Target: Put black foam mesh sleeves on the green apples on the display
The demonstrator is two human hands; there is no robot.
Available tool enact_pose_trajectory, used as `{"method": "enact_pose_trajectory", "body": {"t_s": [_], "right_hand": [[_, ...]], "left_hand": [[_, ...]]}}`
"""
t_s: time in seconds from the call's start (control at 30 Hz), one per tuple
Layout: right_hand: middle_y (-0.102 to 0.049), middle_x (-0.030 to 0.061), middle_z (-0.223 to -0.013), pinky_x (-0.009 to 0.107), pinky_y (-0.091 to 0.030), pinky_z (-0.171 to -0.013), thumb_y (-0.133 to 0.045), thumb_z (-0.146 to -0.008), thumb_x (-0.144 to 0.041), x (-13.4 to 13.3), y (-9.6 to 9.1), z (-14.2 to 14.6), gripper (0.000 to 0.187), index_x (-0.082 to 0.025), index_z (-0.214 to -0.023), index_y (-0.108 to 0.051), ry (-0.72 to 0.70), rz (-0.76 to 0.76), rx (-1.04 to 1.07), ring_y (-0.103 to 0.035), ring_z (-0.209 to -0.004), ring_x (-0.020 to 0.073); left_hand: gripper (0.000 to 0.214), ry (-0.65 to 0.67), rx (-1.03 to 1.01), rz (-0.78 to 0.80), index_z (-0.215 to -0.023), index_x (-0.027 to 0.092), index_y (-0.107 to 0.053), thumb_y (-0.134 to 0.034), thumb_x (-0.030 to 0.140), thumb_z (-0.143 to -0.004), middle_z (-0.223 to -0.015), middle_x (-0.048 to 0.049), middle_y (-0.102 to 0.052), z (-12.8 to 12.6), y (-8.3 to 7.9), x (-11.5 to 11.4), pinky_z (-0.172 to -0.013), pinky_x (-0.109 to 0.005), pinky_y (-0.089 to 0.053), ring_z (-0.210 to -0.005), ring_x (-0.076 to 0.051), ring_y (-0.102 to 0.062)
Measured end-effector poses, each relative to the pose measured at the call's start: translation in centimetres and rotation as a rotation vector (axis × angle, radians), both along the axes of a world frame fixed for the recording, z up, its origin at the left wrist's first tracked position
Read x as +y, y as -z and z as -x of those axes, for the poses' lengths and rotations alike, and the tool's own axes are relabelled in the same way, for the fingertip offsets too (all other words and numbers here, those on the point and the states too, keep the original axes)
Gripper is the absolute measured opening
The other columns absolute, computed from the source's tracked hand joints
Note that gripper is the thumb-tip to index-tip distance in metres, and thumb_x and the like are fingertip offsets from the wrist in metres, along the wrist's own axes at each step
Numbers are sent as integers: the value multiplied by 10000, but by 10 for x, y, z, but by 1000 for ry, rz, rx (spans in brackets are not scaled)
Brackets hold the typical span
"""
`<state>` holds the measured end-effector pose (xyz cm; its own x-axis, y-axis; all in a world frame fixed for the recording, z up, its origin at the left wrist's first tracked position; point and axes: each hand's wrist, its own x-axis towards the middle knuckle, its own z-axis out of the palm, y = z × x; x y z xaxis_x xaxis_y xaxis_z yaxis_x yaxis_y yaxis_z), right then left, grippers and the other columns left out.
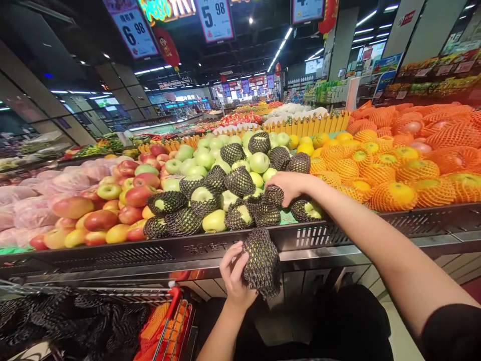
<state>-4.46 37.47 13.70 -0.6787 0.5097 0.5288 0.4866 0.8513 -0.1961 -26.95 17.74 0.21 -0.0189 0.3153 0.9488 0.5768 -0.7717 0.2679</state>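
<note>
My left hand (236, 275) is closed around a green apple in a black foam net (262, 263), held in front of the display bin's edge. My right hand (290, 185) reaches into the bin, its fingers wrapped on another black-netted apple (274, 194) at the front of the pile. Around it lie several more netted apples, such as one beside my wrist (305, 210) and one farther left (240, 181). Bare green apples (259, 162) are heaped behind them. The fingertips of my right hand are partly hidden.
A dark bin rim (240, 243) runs across the front. Red-yellow apples (101, 219) lie left, orange-netted fruit (398, 194) right. Below left stands a cart (176, 301) with black nets (93, 321) and orange nets (158, 323). Price signs (216, 20) hang overhead.
</note>
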Motion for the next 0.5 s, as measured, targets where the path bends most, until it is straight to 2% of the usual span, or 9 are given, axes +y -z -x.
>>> {"method": "enact_pose_trajectory", "body": {"t_s": [0.07, 0.1, 0.2, 0.37, 0.5], "right_hand": [[-709, -10, -871, 371, -513, -772, -848, -439, -253, -8, -4, -3, 591, -189, -1004, -689, -40, 60, -149, -648, -782, 218], [-706, 24, -989, 397, -503, -828, -818, -497, -259, -12, -6, -5, 631, -186, -1100, -647, -29, 69, -152, -653, -875, 246], [-624, 91, -1212, 444, -454, -941, -753, -592, -275, -15, -10, -12, 678, -185, -1228, -537, 55, 34, 32, -598, -1076, 296], [-575, 106, -1129, 453, -442, -937, -755, -609, -321, -7, -9, -13, 607, -164, -1150, -529, 232, 29, 275, -559, -1044, 303], [-607, 67, -1024, 426, -460, -877, -781, -599, -348, -7, -10, -11, 539, -184, -1075, -589, 266, 58, 276, -582, -967, 286]], "left_hand": [[588, -37, 49, -26, -1359, 285, -444, -624, 151, -816, -1246, -98, -503, -12, -12, 11, -965, -496, -521, -1183, -258, -570], [607, -36, 82, -20, -1375, 274, -429, -622, 149, -813, -1251, -108, -507, -19, -19, 17, -966, -483, -519, -1181, -258, -566], [678, -31, 200, 66, -1402, 211, -405, -662, 181, -775, -1278, -139, -537, -42, -40, 38, -994, -441, -494, -1188, -266, -560], [707, -109, 358, 273, -1354, 192, -463, -718, 278, -701, -1284, -110, -621, -72, -69, 71, -1087, -483, -355, -1187, -297, -571], [706, -135, 390, 379, -1317, 173, -509, -730, 365, -674, -1232, -101, -663, -73, -85, 85, -1036, -475, -360, -1137, -309, -592]]}}
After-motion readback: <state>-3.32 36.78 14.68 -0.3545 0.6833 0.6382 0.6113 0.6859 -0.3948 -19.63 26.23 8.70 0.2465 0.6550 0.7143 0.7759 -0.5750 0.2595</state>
